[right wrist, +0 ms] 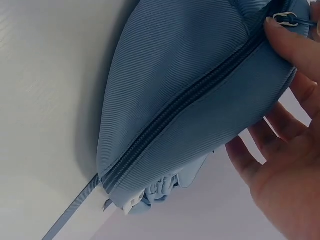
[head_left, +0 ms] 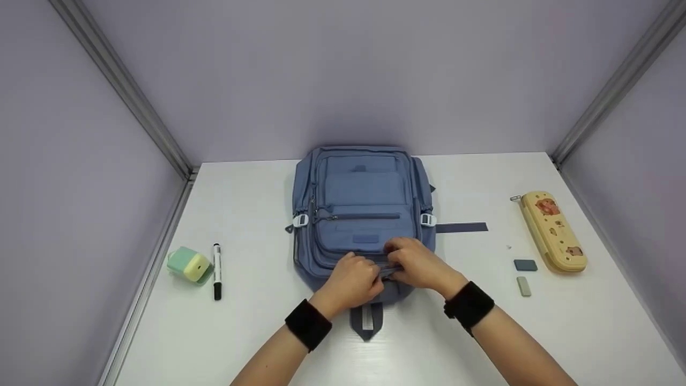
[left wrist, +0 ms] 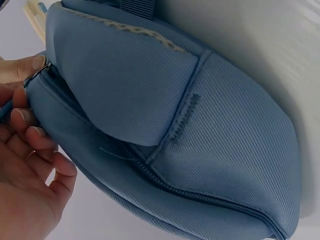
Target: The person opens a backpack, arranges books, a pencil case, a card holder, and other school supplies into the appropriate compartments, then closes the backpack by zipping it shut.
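The blue backpack [head_left: 362, 190] lies front side up in the middle of the table [head_left: 241, 193], fabric loop [head_left: 366, 335] toward the near edge, both hands at its near end. The left hand [head_left: 351, 281] appears to pinch the blue zip pull [left wrist: 6, 110]; the right hand [head_left: 420, 262] grips the pouch edge, thumb on top beside the slider [right wrist: 285, 19]. The likeliest trouble is a jam: the soft fabric sags beside the zip track [right wrist: 192, 95], and a slack fold, or the thin strand [left wrist: 118, 154] by the teeth, could catch in the slider. The right thumb sits close enough to be nipped, and a hard tug might drag the whole bag. The right wrist view shows that slider and thumb plainly, whereas the head view hides them under the hands; only the left wrist view reveals the strand. The head view alone shows the marker [head_left: 217, 272] at left and two small blocks [head_left: 525, 265] at right.
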Demonstrator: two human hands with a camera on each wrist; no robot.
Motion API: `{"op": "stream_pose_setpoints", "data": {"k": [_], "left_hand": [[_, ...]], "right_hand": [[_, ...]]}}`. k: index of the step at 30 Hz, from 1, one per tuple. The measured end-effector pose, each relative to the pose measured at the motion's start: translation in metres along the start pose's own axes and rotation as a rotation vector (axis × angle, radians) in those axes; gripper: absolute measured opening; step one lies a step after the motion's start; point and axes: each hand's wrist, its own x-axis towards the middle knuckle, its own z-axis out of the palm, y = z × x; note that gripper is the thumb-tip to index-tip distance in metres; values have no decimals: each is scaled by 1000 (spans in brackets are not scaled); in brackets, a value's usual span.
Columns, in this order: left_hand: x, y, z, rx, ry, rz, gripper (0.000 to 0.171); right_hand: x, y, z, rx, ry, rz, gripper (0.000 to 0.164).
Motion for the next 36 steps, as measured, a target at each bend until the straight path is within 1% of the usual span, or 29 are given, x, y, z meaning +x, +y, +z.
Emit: {"op": "stream_pose_setpoints", "data": {"k": [4, 9, 14, 18, 22, 25, 30, 36], "left_hand": [[-5, -4, -5, -29, 14, 14, 33], [-14, -16, -13, -74, -17, 20, 34], [-26, -33, -23, -201, -47, 43, 38], [-37, -47, -29, -303, -93, 35, 39], [-46, -60, -33, -351, -128, -17, 41], [-48, -68, -34, -369, -148, -65, 42], [-49, -74, -35, -402, -194, -118, 41], [-53, -83, -38, -428, -206, -182, 40]], "right_hand": [[0, 3, 0, 34, -4, -18, 26], [0, 5, 0, 40, -20, -16, 31], [0, 4, 0, 51, -21, -8, 35], [-1, 4, 0, 77, -42, 11, 34], [-2, 5, -1, 86, -60, 38, 33], [-3, 6, -2, 89, -53, 44, 35], [-3, 5, -1, 114, -54, 33, 32], [-4, 6, 0, 120, -57, 33, 30]]}}
